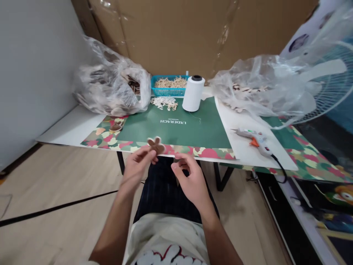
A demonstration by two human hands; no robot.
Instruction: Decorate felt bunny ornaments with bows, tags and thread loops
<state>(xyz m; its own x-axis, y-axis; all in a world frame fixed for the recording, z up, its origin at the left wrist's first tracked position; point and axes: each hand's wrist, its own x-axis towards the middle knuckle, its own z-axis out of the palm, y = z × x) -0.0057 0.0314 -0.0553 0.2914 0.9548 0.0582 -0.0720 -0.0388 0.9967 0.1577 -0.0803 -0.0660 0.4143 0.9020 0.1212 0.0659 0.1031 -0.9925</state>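
A brown, flower- or rabbit-shaped flat piece with a pale edge [156,145] is pinched between the thumb and fingers of my left hand [138,163], just over the table's front edge. To its right is my right hand [190,176], apart from the piece, with its fingers curled in toward the thumb. Whatever lies between those fingertips, if anything, is too small to make out. Similar brown pieces [116,127] lie at the left of the green patterned sheet [138,127]. Farther back are a pile of small white tags [163,103] and a white thread cone [193,94].
A blue basket [153,90] of pale shreds stands at the back. Clear plastic bags of pieces sit left [110,88] and right [248,79]. A glue gun [255,140] with a black cord lies at right, near a fan [331,81]. Cardboard [171,36] rises behind.
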